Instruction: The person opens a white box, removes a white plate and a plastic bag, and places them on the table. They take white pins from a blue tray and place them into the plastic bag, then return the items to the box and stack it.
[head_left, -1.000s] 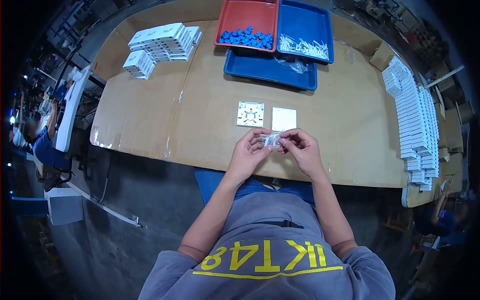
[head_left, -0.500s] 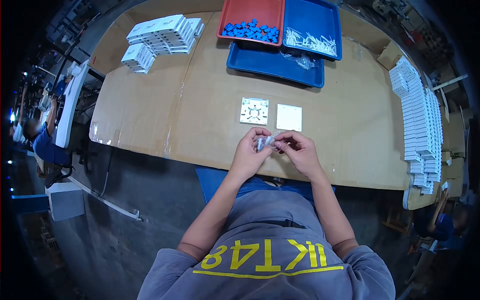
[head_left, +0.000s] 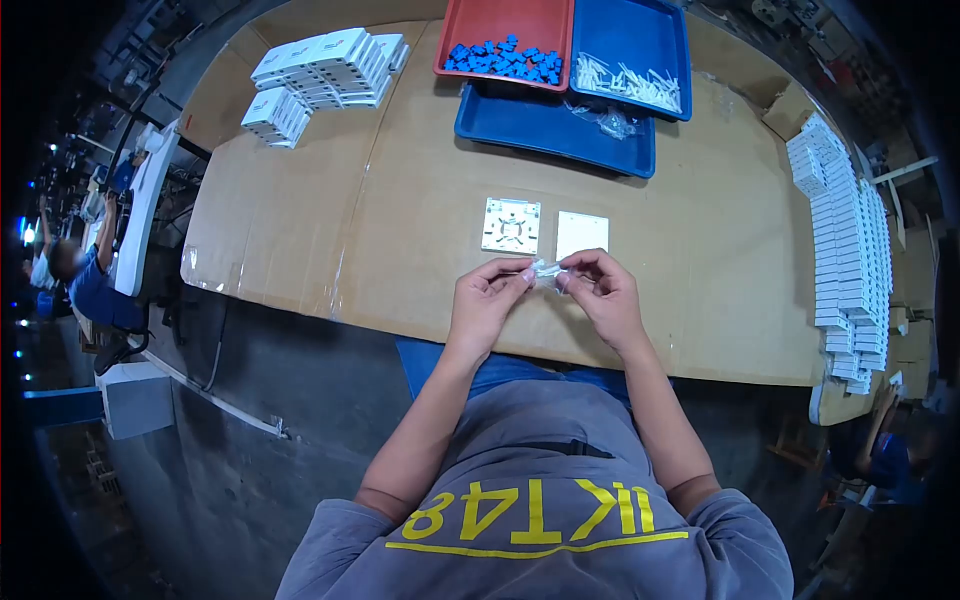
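Observation:
Between my two hands is a small clear plastic bag (head_left: 545, 270) with white pieces in it. My left hand (head_left: 487, 303) pinches its left side, and my right hand (head_left: 606, 298) pinches the right side. Just beyond my fingers lie two square white plates on the cardboard-covered table (head_left: 420, 240). The left plate (head_left: 511, 225) shows dark cut-outs and fittings; the right plate (head_left: 581, 232) is plain, its lower edge close to my right fingers.
A red tray (head_left: 508, 25) of blue parts and a blue tray (head_left: 630, 40) of white pieces rest over another blue tray (head_left: 550, 140). White boxes (head_left: 325, 65) are stacked at back left, white stacks (head_left: 848, 240) at right. A co-worker (head_left: 95, 285) sits far left.
My hands have moved slightly apart, and the small bag is now stretched between my fingertips. My left hand has shifted a little left.

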